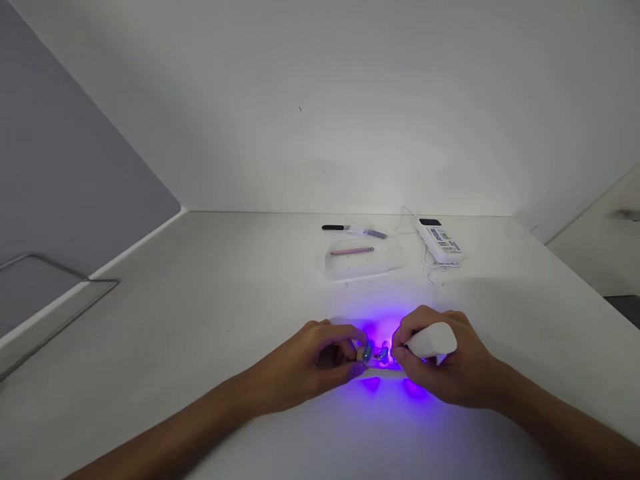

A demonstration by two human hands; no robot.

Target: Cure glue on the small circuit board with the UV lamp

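- Two bare hands meet over the near part of the white table (200, 300).
- The left hand (307, 370) is half-curled, thumb and fingertips pinching the left end of some small blue-green pieces (383, 352).
- Those pieces sit between the hands, bathed in violet light.
- The right hand (457, 373) is closed around a white handheld lamp (434, 339).
- Farther off, a pink stick (353, 251) lies left of a white device (440, 241).

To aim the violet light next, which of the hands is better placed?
Right, probably: the right hand already grips the white device beside the violet glow, while the left hand is occupied, seemingly pinching a small blue piece.
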